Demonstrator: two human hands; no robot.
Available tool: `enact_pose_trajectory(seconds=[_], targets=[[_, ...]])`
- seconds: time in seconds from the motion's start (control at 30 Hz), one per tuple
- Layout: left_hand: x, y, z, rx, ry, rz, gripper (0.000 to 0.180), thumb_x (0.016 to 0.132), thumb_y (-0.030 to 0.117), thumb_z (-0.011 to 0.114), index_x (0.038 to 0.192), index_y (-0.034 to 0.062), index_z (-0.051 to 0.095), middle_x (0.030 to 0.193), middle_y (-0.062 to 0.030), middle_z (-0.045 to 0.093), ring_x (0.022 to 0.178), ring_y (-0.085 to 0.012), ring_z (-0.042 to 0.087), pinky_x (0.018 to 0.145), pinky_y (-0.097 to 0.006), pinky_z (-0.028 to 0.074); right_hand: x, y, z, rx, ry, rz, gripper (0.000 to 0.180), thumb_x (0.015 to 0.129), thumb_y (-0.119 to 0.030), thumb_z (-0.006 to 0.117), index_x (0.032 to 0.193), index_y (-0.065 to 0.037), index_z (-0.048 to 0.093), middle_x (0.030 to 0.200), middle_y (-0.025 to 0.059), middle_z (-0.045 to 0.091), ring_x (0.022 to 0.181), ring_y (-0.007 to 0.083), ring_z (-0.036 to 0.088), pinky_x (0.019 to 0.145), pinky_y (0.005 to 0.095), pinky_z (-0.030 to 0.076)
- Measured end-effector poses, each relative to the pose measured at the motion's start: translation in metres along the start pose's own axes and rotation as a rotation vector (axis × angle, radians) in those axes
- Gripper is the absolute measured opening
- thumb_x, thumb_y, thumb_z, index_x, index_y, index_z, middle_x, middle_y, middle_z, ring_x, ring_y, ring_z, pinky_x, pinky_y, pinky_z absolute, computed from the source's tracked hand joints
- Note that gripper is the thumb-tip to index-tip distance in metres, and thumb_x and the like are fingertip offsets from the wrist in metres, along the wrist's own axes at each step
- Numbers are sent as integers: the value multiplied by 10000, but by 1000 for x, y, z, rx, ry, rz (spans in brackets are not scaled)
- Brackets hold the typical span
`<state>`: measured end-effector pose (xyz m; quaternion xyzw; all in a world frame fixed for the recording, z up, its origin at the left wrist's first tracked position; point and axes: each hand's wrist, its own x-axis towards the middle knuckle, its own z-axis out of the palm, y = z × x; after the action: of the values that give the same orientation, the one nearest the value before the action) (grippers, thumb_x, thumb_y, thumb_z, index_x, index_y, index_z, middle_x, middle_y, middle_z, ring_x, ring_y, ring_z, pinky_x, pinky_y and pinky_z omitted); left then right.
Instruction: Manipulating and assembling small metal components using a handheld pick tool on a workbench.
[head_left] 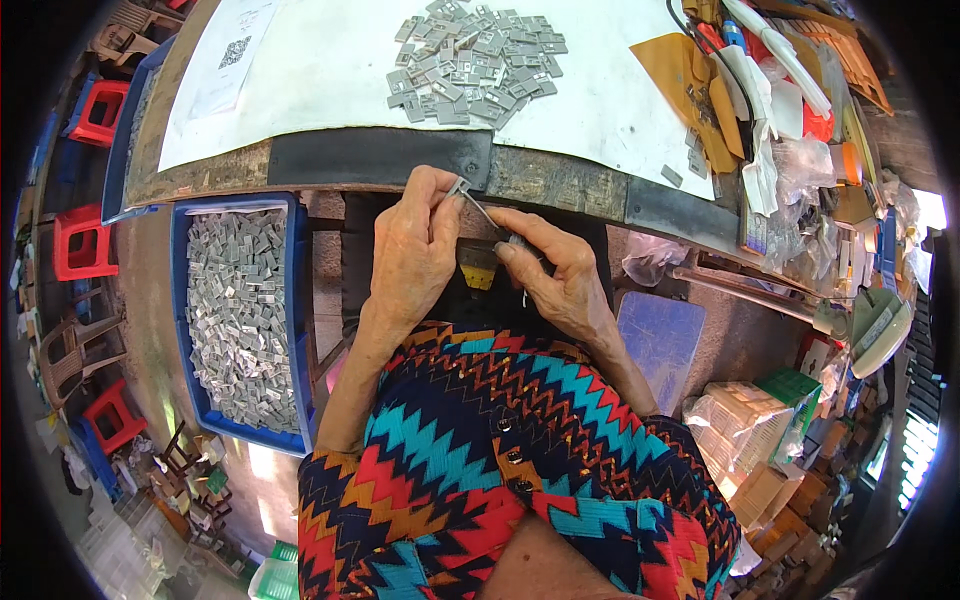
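At the table's front edge, my left hand (413,250) pinches a small flat grey piece (459,187) between thumb and fingers. My right hand (562,272) is closed around a slim tool with a thin metal shaft (481,211); its tip meets or nearly meets the piece. The tool's exact kind cannot be made out, as my fingers cover most of its dark handle. Beyond my hands, a heap of similar grey pieces (475,65) lies on a white sheet (330,70). To my left, a blue crate (183,330) holds a great many more.
A worn wooden table edge (560,180) with dark strips runs before me. Brown paper (668,62), plastic bags and loose pieces (672,176) clutter its right side. A lamp (880,330) stands at far right, a blue board (660,340) below, red stools (85,243) at far left.
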<state>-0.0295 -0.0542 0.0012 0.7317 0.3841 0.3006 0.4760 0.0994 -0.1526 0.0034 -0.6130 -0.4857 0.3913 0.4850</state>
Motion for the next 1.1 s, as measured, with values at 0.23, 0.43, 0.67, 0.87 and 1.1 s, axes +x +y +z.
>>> enact_pose_trajectory(seconds=[0.23, 0.43, 0.67, 0.87, 1.1], targets=[[2, -9, 6, 319, 132, 361, 116, 783, -32, 536, 890, -1, 504, 704, -155, 517, 659, -313, 535, 584, -360, 430, 0, 0, 7, -275, 74, -208, 315, 788, -8, 568, 1096, 33, 515, 862, 170, 572, 731, 285, 594, 609, 320, 460], [1, -12, 1, 383, 125, 448, 166, 782, -54, 547, 941, -9, 523, 786, -157, 546, 693, -301, 571, 603, -331, 450, 1, 0, 12, -310, 123, -291, 316, 780, 17, 558, 1093, 19, 513, 785, 164, 542, 635, 291, 555, 526, 324, 439], [2, -12, 1, 284, 120, 477, 169, 784, -55, 542, 947, -12, 524, 793, -157, 547, 695, -301, 572, 602, -330, 450, 0, -17, 7, -25, 52, -15, 259, 808, 4, 554, 1065, 39, 547, 761, 127, 574, 641, 172, 555, 553, 280, 439], [9, -21, -4, 320, 100, 457, 179, 782, -47, 536, 956, -3, 523, 741, -156, 532, 654, -300, 550, 578, -335, 441, 9, -13, 10, 41, 25, 109, 250, 838, -56, 533, 1070, 36, 545, 829, 132, 603, 714, 164, 569, 656, 284, 452], [20, -5, -25, 3, 60, 47, 259, 816, 17, 513, 1074, 23, 537, 687, -63, 569, 597, -118, 512, 592, -242, 433, 11, -14, 0, 65, -93, 197, 266, 841, -76, 535, 1085, 29, 540, 884, 122, 604, 736, 127, 543, 671, 279, 448]])
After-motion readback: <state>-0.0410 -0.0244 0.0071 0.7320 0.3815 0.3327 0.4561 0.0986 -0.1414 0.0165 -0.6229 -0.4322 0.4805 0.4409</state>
